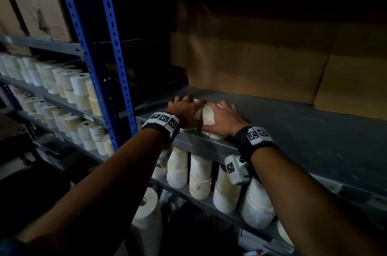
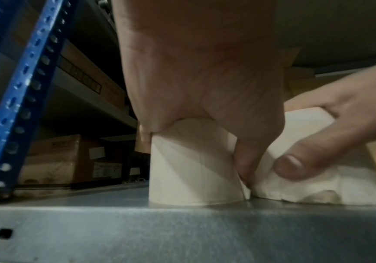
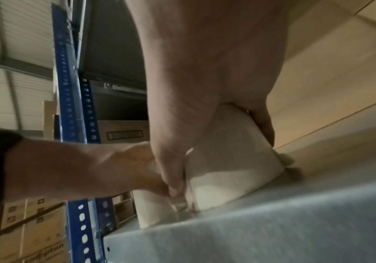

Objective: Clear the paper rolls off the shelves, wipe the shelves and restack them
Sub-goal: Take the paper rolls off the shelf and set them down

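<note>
Paper rolls [image 1: 202, 118], two of them, side by side at the front edge of a grey metal shelf [image 1: 293, 130], just right of the blue slotted upright [image 1: 109, 46]. Left roll [image 2: 193, 169] standing on end, capped from above by the left hand [image 1: 185, 110], fingers curled over its top and thumb down its side. Right roll [image 3: 232, 160] tipped off its base, clasped the same way by the right hand [image 1: 225, 118], loose wrapping crumpled beneath. Held from the top, probably so each can be lifted or set down without rolling. Shelf otherwise bare; whether coming off or going back, impossible to tell. Stacked rolls [image 1: 199, 174] below, brown cartons [image 1: 272, 63] behind.
</note>
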